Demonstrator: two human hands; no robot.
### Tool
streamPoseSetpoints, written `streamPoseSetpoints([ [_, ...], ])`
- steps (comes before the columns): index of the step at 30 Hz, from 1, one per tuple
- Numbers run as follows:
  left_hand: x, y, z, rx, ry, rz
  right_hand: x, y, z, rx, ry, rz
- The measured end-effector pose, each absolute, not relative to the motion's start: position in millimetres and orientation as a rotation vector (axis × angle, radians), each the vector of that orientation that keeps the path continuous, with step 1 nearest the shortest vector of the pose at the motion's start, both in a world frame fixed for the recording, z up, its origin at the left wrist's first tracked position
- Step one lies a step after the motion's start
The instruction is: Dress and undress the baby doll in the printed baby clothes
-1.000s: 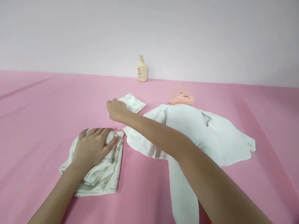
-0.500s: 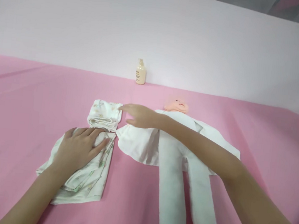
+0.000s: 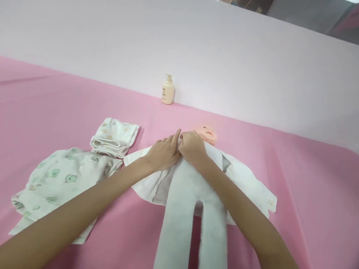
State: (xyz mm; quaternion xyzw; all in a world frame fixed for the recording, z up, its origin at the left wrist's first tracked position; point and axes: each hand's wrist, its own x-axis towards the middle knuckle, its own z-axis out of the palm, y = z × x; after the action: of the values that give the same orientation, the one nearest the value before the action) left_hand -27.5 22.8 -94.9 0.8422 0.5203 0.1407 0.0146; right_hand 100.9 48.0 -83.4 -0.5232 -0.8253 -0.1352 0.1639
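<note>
A baby doll (image 3: 207,134) lies on its back in the middle, its face partly hidden behind my right hand. It wears white pants (image 3: 179,220), and a white baby shirt (image 3: 248,180) spreads out to both sides under it. My left hand (image 3: 163,154) is closed at the shirt's left part near the doll's chest, index finger raised. Right beside it, almost touching, my right hand (image 3: 192,148) is curled into a fist on the shirt's cloth. The fingertips of both hands are partly hidden.
Left of the doll lie a folded printed cloth (image 3: 115,134) and a larger rumpled cloth with green prints (image 3: 73,170). A cream pump bottle (image 3: 167,91) stands by the white wall (image 3: 112,37). All rest on a pink sheet (image 3: 40,111).
My left hand has left the printed cloths and moved right to the doll's shirt. My right hand has moved right, from beside the folded cloth to the doll's chest, and closed.
</note>
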Motion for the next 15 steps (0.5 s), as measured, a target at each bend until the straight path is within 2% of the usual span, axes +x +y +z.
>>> streamPoseSetpoints([
  [4, -3.0, 50.5, -109.5, 2.399, 1.818, 0.549, 106.6, 50.2, -82.5, -1.566, -2.348, -0.183],
  [9, -8.7, 52.4, -112.3, 2.436, 1.746, 0.548, 106.7, 46.0, -79.0, -1.631, -2.352, -0.025],
  [11, -14.1, 51.2, -105.3, 2.460, 1.692, 0.444, 108.1, 43.2, -77.0, -1.644, -2.414, -0.021],
  [15, -29.8, 50.5, -82.5, 2.457, 1.716, 0.018, 104.3, 40.8, -74.7, -1.610, -2.576, -0.068],
])
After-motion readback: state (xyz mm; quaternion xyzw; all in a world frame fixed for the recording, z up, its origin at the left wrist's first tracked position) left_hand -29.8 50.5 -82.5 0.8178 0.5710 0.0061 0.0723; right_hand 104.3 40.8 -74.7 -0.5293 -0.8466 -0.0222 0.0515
